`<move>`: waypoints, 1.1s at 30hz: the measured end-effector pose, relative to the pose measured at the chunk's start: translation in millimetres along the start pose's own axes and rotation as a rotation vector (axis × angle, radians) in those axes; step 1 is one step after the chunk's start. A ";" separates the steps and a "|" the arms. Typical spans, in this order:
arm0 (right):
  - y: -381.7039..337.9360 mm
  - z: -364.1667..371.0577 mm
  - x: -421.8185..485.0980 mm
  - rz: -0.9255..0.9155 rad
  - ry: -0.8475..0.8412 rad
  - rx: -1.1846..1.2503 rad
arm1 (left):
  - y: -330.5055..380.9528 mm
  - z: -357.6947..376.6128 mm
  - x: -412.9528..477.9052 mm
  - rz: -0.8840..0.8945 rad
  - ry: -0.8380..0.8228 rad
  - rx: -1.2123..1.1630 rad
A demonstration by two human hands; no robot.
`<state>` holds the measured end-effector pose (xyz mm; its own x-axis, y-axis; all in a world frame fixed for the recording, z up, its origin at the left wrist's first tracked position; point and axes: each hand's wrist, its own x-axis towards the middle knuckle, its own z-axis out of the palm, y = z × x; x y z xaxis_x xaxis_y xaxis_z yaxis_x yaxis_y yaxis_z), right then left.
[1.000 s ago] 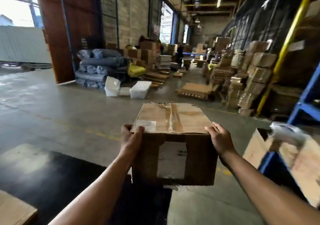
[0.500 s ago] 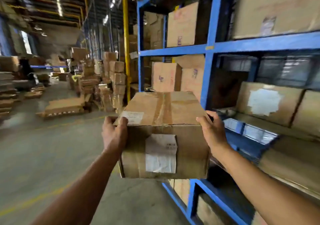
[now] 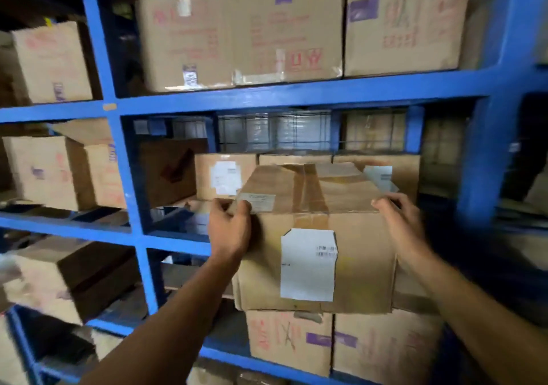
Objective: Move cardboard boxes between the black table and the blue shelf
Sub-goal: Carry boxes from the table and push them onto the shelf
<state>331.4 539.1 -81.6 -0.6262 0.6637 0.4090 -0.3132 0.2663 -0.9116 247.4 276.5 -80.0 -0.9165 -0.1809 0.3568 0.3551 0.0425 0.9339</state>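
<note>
I hold a taped cardboard box [image 3: 350, 236] with a white label on its near face, up in front of the blue shelf [image 3: 267, 94]. My left hand [image 3: 229, 229] grips its upper left corner and my right hand [image 3: 398, 221] grips its upper right corner. The box is level with the middle shelf bay, just in front of a row of smaller labelled boxes [image 3: 225, 175] that stand deeper in that bay. The black table is out of view.
Large cartons [image 3: 240, 35] fill the upper shelf level. More boxes [image 3: 53, 171] sit in the left bays, and two cartons [image 3: 341, 343] stand on the level below the held box. A blue upright post [image 3: 486, 147] bounds the bay on the right.
I have turned from the open warehouse floor to face the shelf squarely. The box, held in both hands throughout, has come up close to the middle bay.
</note>
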 end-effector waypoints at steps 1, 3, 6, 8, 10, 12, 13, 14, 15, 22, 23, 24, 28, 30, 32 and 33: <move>2.9 -25.2 8.2 0.007 0.043 -0.042 | -2.0 26.2 -5.2 -0.007 -0.066 -0.029; 7.2 -69.1 22.7 0.024 0.120 -0.105 | -6.4 72.8 -16.0 -0.020 -0.176 -0.054; 16.0 -115.7 39.7 0.026 0.184 -0.164 | -10.8 122.1 -32.4 -0.009 -0.285 -0.082; 24.2 -131.9 48.0 0.018 0.206 -0.200 | -10.0 139.6 -40.5 0.018 -0.345 -0.090; 32.0 -134.7 53.1 0.013 0.252 -0.233 | -13.7 149.2 -40.5 0.047 -0.425 -0.069; 35.4 -129.8 54.4 -0.014 0.404 -0.294 | -24.6 153.2 -37.4 0.090 -0.507 -0.001; 36.4 -126.4 52.4 -0.077 0.518 -0.354 | -32.0 152.9 -36.8 0.168 -0.500 0.092; 37.6 -122.0 46.8 -0.201 0.614 -0.436 | -42.1 151.6 -36.5 0.292 -0.457 0.246; 42.0 -118.3 39.0 -0.365 0.656 -0.533 | -55.1 149.9 -38.2 0.454 -0.387 0.418; 163.1 -110.2 -8.1 -0.687 0.149 -1.120 | -119.8 160.2 -57.0 1.078 -0.349 0.884; 168.3 -111.7 -1.8 -0.642 0.133 -1.142 | -122.0 165.6 -55.9 1.065 -0.373 0.920; 169.4 -112.9 7.2 -0.610 0.108 -1.172 | -123.4 171.8 -53.9 1.049 -0.396 0.953; 166.4 -113.8 49.2 -0.559 -0.012 -1.281 | -132.2 198.2 -32.9 0.962 -0.454 1.063; 169.8 -109.3 65.9 -0.507 -0.057 -1.307 | -134.8 207.7 -16.8 0.927 -0.493 1.096; 175.0 -102.2 74.9 -0.468 -0.073 -1.319 | -138.0 210.9 -5.1 0.906 -0.534 1.097; 177.2 -99.7 76.4 -0.467 -0.068 -1.318 | -137.9 210.2 -2.6 0.905 -0.549 1.087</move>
<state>299.2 706.7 -216.0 -0.6964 0.3083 0.6480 0.3697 0.9281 -0.0442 162.2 477.7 -204.4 -0.5111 0.6697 0.5388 0.7394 0.6622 -0.1217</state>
